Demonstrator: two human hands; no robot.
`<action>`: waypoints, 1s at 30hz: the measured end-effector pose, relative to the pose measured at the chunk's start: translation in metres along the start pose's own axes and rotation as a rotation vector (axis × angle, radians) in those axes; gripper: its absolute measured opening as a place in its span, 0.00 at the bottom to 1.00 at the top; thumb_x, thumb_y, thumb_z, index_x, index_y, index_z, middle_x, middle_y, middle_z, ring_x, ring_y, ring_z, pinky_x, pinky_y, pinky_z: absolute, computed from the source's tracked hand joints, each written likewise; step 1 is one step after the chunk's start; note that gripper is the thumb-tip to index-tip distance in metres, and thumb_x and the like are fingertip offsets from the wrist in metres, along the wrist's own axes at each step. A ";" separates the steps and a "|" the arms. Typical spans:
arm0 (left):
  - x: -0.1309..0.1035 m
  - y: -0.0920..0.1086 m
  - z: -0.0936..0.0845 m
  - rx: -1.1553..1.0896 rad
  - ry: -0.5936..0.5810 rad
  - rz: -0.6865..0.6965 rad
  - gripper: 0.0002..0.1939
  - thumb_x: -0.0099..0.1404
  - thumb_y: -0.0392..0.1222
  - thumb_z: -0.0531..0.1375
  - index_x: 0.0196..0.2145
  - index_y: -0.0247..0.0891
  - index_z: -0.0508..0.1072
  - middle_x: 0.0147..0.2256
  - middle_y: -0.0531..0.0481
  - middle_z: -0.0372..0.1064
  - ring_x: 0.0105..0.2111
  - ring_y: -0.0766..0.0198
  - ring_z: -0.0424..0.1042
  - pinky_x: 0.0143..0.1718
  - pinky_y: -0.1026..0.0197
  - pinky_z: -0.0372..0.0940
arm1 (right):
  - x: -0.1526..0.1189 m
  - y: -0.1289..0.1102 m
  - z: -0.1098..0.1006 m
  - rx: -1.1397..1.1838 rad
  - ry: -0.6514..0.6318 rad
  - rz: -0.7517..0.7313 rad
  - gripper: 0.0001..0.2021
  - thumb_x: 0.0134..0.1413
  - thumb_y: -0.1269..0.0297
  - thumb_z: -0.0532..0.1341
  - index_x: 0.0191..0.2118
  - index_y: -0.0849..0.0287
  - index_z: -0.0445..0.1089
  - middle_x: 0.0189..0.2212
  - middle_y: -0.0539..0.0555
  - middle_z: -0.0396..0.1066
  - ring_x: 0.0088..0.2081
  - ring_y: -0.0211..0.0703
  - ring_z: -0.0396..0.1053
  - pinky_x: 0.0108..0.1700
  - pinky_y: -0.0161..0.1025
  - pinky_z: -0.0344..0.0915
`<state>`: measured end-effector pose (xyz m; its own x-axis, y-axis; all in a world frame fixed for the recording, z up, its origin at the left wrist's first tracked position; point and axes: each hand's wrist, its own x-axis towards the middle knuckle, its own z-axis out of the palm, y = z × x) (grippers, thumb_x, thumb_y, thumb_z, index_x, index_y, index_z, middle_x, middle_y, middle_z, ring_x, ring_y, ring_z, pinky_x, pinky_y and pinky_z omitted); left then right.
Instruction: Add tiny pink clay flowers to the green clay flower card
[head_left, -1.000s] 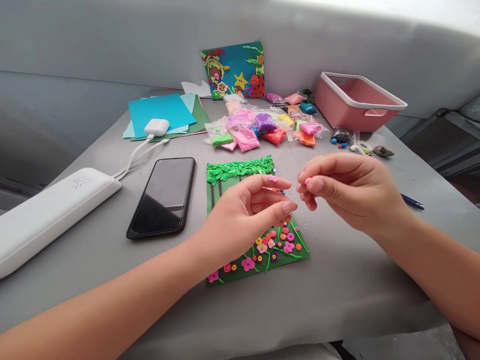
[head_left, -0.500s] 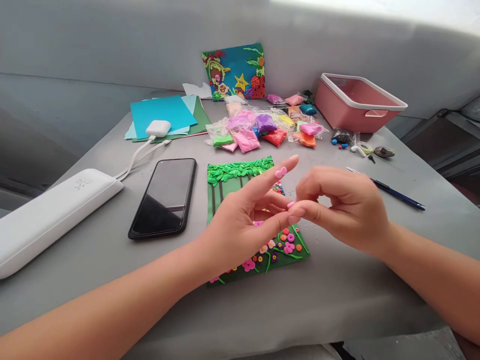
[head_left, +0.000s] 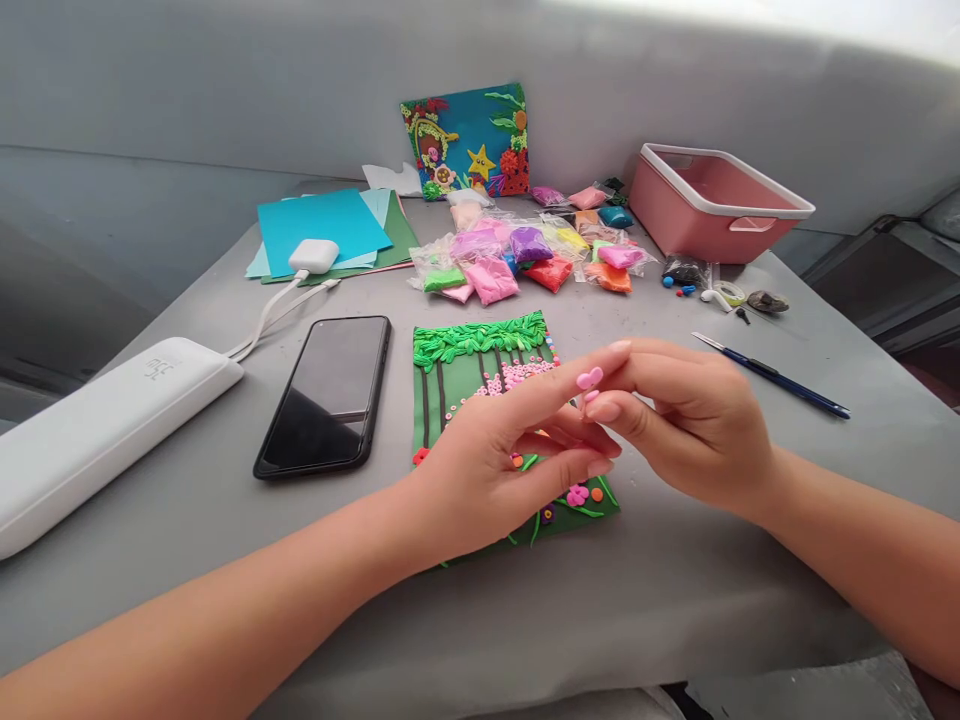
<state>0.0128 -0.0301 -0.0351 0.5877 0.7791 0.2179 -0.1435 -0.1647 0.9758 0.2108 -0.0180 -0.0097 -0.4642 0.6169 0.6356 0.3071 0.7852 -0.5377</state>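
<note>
My left hand is held over a green clay-decorated picture, its fingers stretched out and thumb apart. Small pink clay pieces rest on the side of its index finger. Just to the right, my right hand pinches a small pink clay bit at its thumb tip, touching the left index finger beside the other pieces. On the picture are green leaves along the top, dark trunks, pink blossoms and colourful flowers, partly hidden by my left hand.
A phone and a white power bank lie left. Behind are coloured paper sheets, bagged clay, a sea-themed picture and a pink basket. A dark blue craft knife-like tool lies right.
The right thumb and fingers have moved from the left thumb tip up to the left index finger, bringing the pink clay bit against the pieces there. The left index finger has lowered slightly.
</note>
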 end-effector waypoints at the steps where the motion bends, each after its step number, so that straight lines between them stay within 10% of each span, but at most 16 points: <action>1: 0.001 0.001 0.000 0.000 0.003 -0.008 0.27 0.70 0.37 0.65 0.65 0.53 0.69 0.46 0.52 0.81 0.45 0.63 0.82 0.50 0.61 0.78 | 0.000 0.000 0.000 0.000 -0.003 0.000 0.10 0.67 0.67 0.62 0.31 0.56 0.73 0.25 0.47 0.71 0.27 0.33 0.67 0.29 0.33 0.64; 22: 0.006 0.003 -0.005 -0.201 0.108 -0.170 0.34 0.63 0.37 0.71 0.64 0.51 0.69 0.37 0.53 0.82 0.41 0.60 0.82 0.44 0.59 0.77 | 0.002 -0.003 -0.003 0.015 0.004 0.229 0.17 0.66 0.59 0.64 0.25 0.58 0.69 0.20 0.47 0.68 0.23 0.32 0.61 0.24 0.33 0.59; 30: 0.012 0.011 -0.011 -0.312 0.274 -0.240 0.42 0.61 0.40 0.73 0.68 0.57 0.63 0.36 0.56 0.83 0.40 0.63 0.81 0.48 0.60 0.73 | 0.002 0.000 -0.009 -0.165 -0.026 -0.122 0.09 0.63 0.71 0.66 0.47 0.55 0.79 0.37 0.55 0.75 0.34 0.38 0.73 0.34 0.38 0.74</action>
<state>0.0095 -0.0153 -0.0223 0.4082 0.9105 -0.0659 -0.2859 0.1961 0.9380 0.2174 -0.0162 -0.0039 -0.5269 0.5171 0.6745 0.3783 0.8534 -0.3586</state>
